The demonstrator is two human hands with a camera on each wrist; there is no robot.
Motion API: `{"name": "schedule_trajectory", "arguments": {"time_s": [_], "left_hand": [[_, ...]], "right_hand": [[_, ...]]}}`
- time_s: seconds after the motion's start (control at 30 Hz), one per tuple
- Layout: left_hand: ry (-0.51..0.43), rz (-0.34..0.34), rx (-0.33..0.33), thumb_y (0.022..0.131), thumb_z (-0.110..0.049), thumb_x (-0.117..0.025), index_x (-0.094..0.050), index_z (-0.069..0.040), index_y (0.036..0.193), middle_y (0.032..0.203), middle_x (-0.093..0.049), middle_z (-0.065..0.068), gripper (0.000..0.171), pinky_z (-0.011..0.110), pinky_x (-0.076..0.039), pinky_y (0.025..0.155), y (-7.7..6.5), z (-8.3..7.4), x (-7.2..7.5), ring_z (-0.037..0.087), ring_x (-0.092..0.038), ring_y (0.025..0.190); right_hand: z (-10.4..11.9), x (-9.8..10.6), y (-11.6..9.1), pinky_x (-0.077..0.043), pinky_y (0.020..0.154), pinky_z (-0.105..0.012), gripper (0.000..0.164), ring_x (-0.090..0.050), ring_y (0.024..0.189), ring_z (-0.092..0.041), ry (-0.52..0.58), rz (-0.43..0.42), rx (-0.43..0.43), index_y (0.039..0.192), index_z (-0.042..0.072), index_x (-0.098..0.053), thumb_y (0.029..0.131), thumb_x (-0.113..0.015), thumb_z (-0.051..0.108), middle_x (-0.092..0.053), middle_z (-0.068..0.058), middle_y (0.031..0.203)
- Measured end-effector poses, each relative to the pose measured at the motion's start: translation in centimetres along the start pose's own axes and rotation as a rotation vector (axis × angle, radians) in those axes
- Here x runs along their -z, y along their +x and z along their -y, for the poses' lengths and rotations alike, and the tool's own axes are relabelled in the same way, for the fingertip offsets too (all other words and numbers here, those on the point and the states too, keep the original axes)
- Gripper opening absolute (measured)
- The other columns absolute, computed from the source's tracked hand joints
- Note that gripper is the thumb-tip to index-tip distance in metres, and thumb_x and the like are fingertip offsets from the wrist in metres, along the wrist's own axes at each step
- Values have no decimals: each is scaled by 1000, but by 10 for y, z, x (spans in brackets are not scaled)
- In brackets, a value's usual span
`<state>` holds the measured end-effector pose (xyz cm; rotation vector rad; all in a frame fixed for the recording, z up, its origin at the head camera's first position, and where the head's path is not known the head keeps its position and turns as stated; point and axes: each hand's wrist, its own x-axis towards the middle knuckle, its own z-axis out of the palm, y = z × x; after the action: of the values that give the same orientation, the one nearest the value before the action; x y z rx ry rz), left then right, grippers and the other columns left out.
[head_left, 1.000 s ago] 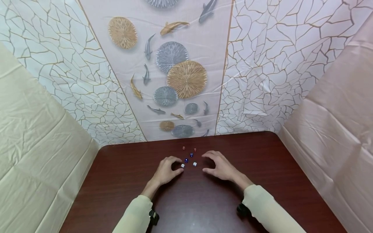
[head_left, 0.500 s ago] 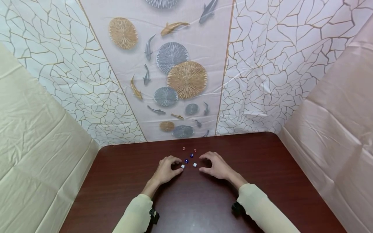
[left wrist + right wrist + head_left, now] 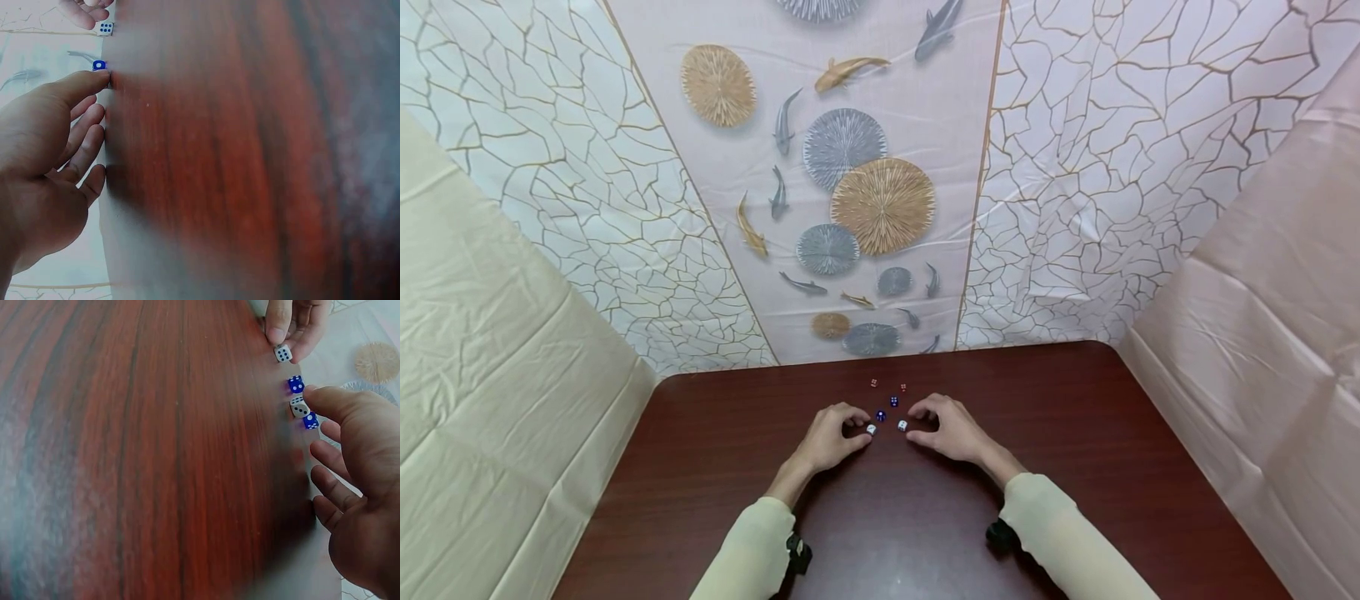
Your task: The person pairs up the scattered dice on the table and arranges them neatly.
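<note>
Six dice lie on the dark wood counter (image 3: 887,517), between the two hands. The left hand (image 3: 826,437) brackets the left white die (image 3: 871,430) with thumb and finger; whether it pinches the die cannot be told. The right hand (image 3: 957,431) is parted, thumb and fingers spread, just right of the right white die (image 3: 902,426); whether it touches is unclear. Beyond these sit the left blue die (image 3: 881,415), the right blue die (image 3: 894,402) and, farthest, the left red die (image 3: 874,383) and right red die (image 3: 903,387), their pips too small to read. In the left wrist view, the left thumb hides its index finger, and the right hand is cut off.
</note>
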<state>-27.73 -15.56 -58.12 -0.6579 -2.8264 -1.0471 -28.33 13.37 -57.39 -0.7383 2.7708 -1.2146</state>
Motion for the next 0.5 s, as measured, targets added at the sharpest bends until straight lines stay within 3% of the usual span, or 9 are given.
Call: {"name": "schedule_trajectory", "arguments": {"time_s": [0.3, 0.5], "left_hand": [[-11, 13, -3, 98, -14, -89, -84, -11, 117, 105, -77, 2, 20, 36, -53, 94, 1, 0, 0, 20, -69, 101], [2, 10, -14, 98, -13, -88, -85, -12, 115, 104, -77, 2, 17, 34, -51, 93, 1, -1, 0, 20, -69, 100]], "right_hand": [[1, -7, 4, -54, 91, -35, 27, -67, 104, -19, -5, -6, -17, 120, 13, -82, 98, -91, 27, -76, -4, 113], [1, -10, 6, -53, 92, -35, 26, -67, 103, -21, -16, -8, -19, 119, 13, -82, 98, -90, 25, -76, -4, 111]]}}
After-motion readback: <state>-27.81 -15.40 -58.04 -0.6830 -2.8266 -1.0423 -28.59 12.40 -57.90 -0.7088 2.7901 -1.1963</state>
